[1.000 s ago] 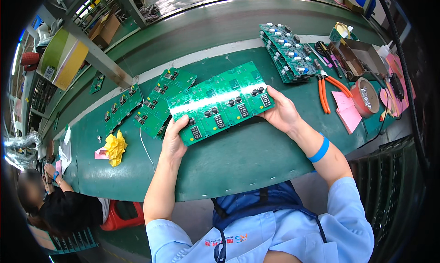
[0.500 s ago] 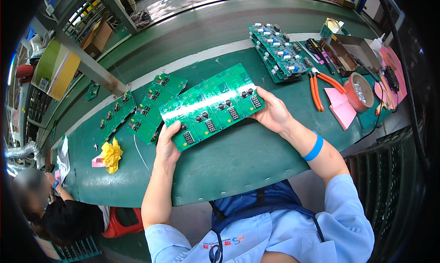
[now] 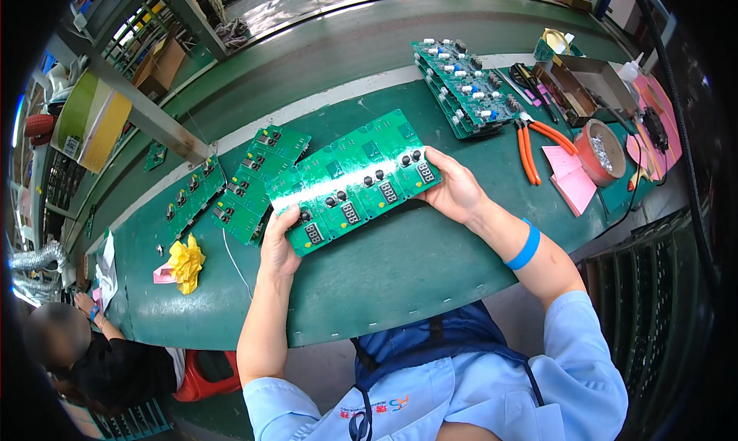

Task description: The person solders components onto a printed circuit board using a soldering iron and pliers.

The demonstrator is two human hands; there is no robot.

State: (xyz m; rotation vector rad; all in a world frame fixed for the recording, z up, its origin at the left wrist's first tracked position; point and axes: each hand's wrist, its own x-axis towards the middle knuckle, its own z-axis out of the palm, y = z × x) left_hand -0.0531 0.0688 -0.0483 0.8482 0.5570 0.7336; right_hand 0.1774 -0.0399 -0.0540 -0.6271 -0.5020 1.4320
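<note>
Between my hands, a long green circuit board panel (image 3: 354,172) is held tilted above the bench, with black digit displays and round black parts along its near side. My left hand (image 3: 280,241) grips its left end, thumb on top. The right end is pinched in my right hand (image 3: 455,186), thumb over the edge and fingers underneath, mostly hidden. A bright band of glare crosses the panel. Just beyond its left end lie similar green circuit boards (image 3: 244,203). A stack of boards with white and blue parts (image 3: 465,87) stands beyond it to the right.
Orange-handled pliers (image 3: 529,153), pink paper (image 3: 570,181) and a reddish roll (image 3: 600,153) sit on the right, by a metal tray (image 3: 588,87). Crumpled yellow paper (image 3: 186,264) lies left on the green bench (image 3: 384,287). A co-worker (image 3: 115,364) sits at the lower left.
The panel shifts very slightly left in my hands, its grip unchanged. At the lower left the co-worker's head and arm have moved a little.
</note>
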